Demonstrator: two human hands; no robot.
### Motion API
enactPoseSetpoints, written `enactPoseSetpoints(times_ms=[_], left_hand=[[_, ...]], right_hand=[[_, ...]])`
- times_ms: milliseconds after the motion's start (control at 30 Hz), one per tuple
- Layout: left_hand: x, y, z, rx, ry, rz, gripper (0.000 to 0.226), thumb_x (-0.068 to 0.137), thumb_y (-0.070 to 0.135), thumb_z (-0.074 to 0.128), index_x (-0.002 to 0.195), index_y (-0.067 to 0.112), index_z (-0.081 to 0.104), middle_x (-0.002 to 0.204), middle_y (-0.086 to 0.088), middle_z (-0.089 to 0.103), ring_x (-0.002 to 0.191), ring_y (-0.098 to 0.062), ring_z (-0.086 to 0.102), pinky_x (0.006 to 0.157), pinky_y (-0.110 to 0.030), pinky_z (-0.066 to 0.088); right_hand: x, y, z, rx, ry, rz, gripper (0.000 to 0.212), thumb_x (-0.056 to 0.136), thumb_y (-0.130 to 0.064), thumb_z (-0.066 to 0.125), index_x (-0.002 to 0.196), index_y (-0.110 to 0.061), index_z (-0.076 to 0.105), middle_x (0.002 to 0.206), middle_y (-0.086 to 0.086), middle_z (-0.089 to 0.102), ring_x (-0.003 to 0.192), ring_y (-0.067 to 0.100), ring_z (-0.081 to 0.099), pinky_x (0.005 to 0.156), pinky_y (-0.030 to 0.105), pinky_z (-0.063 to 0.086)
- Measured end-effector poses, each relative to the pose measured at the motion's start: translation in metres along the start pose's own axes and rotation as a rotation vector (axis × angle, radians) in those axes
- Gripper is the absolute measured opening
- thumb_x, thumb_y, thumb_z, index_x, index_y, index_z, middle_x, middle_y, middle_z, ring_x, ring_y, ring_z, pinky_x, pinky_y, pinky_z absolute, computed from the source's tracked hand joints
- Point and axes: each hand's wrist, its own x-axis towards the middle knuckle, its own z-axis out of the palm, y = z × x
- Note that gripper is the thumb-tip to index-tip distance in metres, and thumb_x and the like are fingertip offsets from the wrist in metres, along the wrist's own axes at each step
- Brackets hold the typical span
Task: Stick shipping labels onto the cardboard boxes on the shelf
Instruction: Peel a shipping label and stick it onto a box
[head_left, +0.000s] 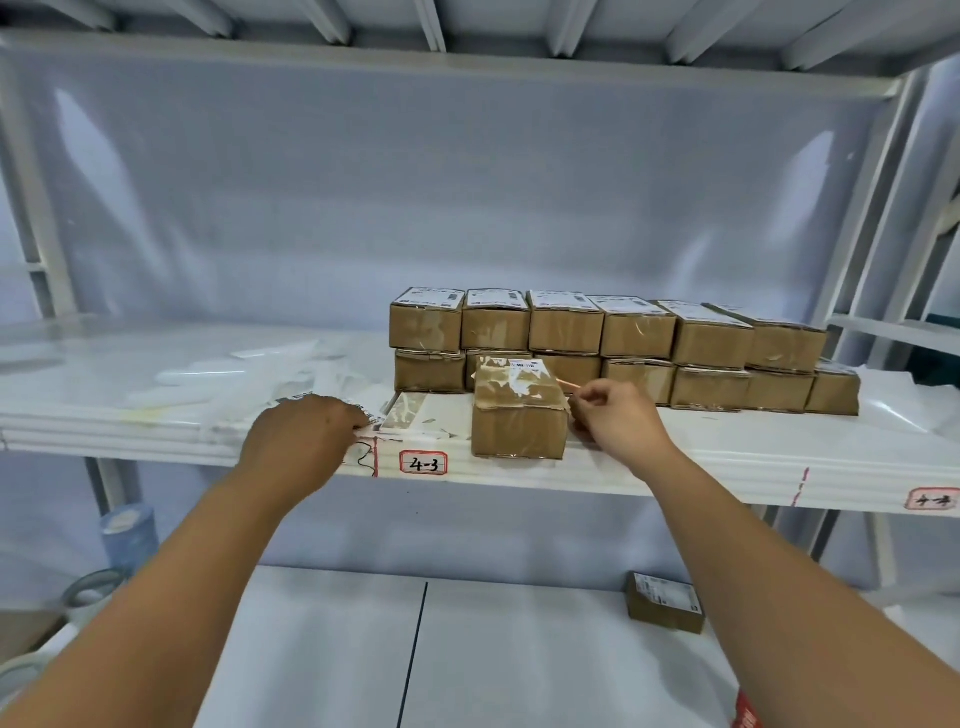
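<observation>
Left hand (306, 431) was on the white shelf (727, 447) at its front edge, grip curled onto the label stack (400, 413) and pinching its near end. Right hand (615, 410) was just right of the front box (519, 421), grip clamped on a thin pinkish strip (567, 384) touching that box's top right corner. The front box stood upright near the shelf edge with a small label (523, 366) at the back of its top. The stacked boxes (639, 332) sat behind in two tiers, the upper ones labelled on top. A "4-3" tag (423, 463) was on the shelf lip. A small box (665, 603) lay on the lower shelf (519, 649).
</observation>
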Motion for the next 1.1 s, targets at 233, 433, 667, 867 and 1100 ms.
enactPoseSetpoints(times_ms=[233, 433, 667, 867, 1100], left_hand=[[0.004, -0.018, 0.0, -0.235, 0.209, -0.31, 0.035, 0.083, -0.003, 0.047, 0.106, 0.015, 0.065, 0.079, -0.014, 0.063, 0.069, -0.033, 0.05, 0.059, -0.032, 0.039], [0.01, -0.015, -0.009, -0.858, 0.573, -0.585, 0.027, 0.09, 0.008, 0.047, 0.105, 0.01, 0.068, 0.102, -0.01, 0.07, 0.095, -0.032, 0.063, 0.091, -0.032, 0.046], [0.018, 0.018, -0.039, -1.199, 0.912, -0.724, 0.027, 0.09, 0.014, 0.051, 0.11, 0.012, 0.068, 0.099, -0.002, 0.07, 0.089, -0.016, 0.066, 0.089, -0.029, 0.051], [0.025, 0.075, -0.052, -0.986, 0.668, -0.208, 0.022, 0.091, 0.009, 0.057, 0.109, 0.012, 0.071, 0.099, 0.008, 0.068, 0.081, 0.005, 0.056, 0.072, 0.004, 0.035], [0.025, 0.111, -0.051, -0.854, 0.556, 0.207, 0.021, 0.085, 0.005, 0.063, 0.103, 0.011, 0.073, 0.097, -0.002, 0.073, 0.089, 0.002, 0.056, 0.075, 0.006, 0.035]], right_hand=[[-0.003, 0.001, 0.0, 0.016, 0.011, -0.018, 0.023, 0.09, -0.018, 0.058, 0.069, -0.026, 0.062, 0.079, 0.002, 0.07, 0.082, 0.029, 0.069, 0.08, 0.048, 0.056], [-0.004, 0.0, -0.001, 0.028, 0.01, -0.012, 0.023, 0.09, -0.018, 0.059, 0.07, -0.026, 0.063, 0.08, 0.001, 0.07, 0.083, 0.027, 0.069, 0.08, 0.047, 0.056], [-0.005, 0.001, -0.001, 0.037, -0.003, -0.008, 0.021, 0.089, -0.016, 0.058, 0.071, -0.025, 0.065, 0.078, 0.001, 0.07, 0.081, 0.027, 0.069, 0.079, 0.047, 0.056], [-0.008, -0.005, -0.006, 0.176, -0.039, 0.014, 0.021, 0.095, -0.02, 0.055, 0.078, -0.013, 0.065, 0.073, 0.006, 0.065, 0.061, 0.021, 0.06, 0.061, 0.034, 0.053], [-0.003, -0.029, -0.029, 0.596, -0.168, 0.13, 0.053, 0.094, -0.055, 0.041, 0.1, -0.007, 0.065, 0.092, 0.012, 0.071, 0.074, 0.023, 0.066, 0.059, 0.029, 0.056]])
